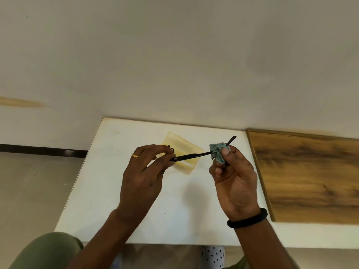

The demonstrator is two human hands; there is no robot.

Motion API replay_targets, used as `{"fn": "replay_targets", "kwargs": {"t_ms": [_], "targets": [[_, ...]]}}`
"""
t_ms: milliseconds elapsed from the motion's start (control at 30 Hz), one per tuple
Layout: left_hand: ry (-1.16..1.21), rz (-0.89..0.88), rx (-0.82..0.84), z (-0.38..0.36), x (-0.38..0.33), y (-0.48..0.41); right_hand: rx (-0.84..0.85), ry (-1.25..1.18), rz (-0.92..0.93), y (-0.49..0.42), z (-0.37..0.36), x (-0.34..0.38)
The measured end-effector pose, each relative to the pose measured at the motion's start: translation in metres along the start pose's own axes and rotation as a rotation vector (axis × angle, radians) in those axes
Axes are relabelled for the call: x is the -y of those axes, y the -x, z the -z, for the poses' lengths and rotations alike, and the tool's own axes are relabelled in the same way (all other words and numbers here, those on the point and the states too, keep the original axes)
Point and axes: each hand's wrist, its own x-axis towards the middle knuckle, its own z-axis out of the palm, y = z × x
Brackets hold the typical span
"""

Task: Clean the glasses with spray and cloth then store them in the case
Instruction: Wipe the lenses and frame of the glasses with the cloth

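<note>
My left hand [144, 174] holds the black glasses [191, 156] by the front end, pinched between thumb and fingers, with one temple arm stretching right. My right hand [234, 179] grips a crumpled grey-green cloth [218, 153] wrapped around that temple arm near its tip. A second temple tip [231, 139] pokes up behind the cloth. The lenses are hidden by my left fingers. A translucent yellow case [184, 146] lies open on the white table [101, 191] behind and beneath the glasses. No spray bottle is in view.
A wood-grain board [310, 177] lies on the table's right side. A plain wall runs along the table's far edge. Grey floor lies off the table's left edge. My knees show below the front edge.
</note>
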Motion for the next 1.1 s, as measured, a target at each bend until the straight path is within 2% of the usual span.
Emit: {"fn": "replay_targets", "kwargs": {"t_ms": [267, 433, 500, 633, 800, 967, 1100], "targets": [[0.037, -0.008, -0.025, 0.003, 0.003, -0.002, 0.003, -0.125, -0.077, -0.012, 0.018, 0.010], [0.029, 0.046, -0.095, 0.007, 0.009, -0.004, -0.058, -0.072, 0.009, -0.017, 0.026, 0.016], [0.063, 0.117, -0.129, 0.006, 0.009, -0.005, -0.048, 0.073, 0.082, -0.015, 0.025, 0.012], [0.193, 0.274, -0.164, 0.004, 0.006, -0.005, 0.016, 0.518, 0.196, -0.005, 0.012, -0.007], [0.297, 0.409, -0.171, 0.004, 0.005, -0.005, 0.123, 0.829, 0.242, 0.003, -0.001, -0.042], [0.323, 0.470, -0.165, 0.003, 0.001, -0.005, 0.187, 1.350, 0.569, 0.003, 0.001, -0.064], [0.336, 0.557, -0.160, 0.001, 0.001, -0.003, 0.241, 1.510, 0.680, 0.002, -0.001, -0.072]]}}
